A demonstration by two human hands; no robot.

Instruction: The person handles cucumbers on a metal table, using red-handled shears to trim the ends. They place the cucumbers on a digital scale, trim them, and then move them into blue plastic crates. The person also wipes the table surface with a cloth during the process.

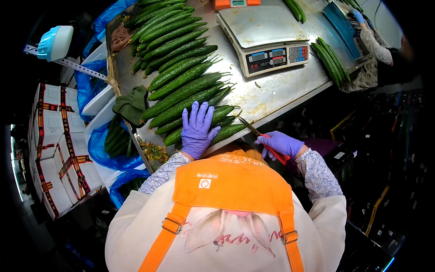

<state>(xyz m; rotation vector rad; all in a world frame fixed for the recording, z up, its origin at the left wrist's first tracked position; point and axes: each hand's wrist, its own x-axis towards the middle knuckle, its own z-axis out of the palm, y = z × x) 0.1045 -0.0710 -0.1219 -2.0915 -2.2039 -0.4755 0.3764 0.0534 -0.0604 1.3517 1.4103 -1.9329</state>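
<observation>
My left hand (198,131), in a purple glove, lies spread flat on the near end of a long row of cucumbers (183,86). My right hand (282,146), gloved the same, is closed around the red handles of a pair of scissors (277,153). Their blades point up and left, the tips beside the stem ends of the nearest cucumbers. The cucumbers lie side by side on a metal table (244,91), stems toward the right. Cut-off flower scraps (153,153) are heaped at the table's left corner, close to a dark green cloth (132,105).
A digital weighing scale (263,37) stands beyond the row, with more cucumbers (329,63) to its right. At the far right a co-worker's gloved hand (357,16) is by a blue tray (341,30). White foam boxes (54,132) and blue-lined boxes of cucumbers (117,139) stand left.
</observation>
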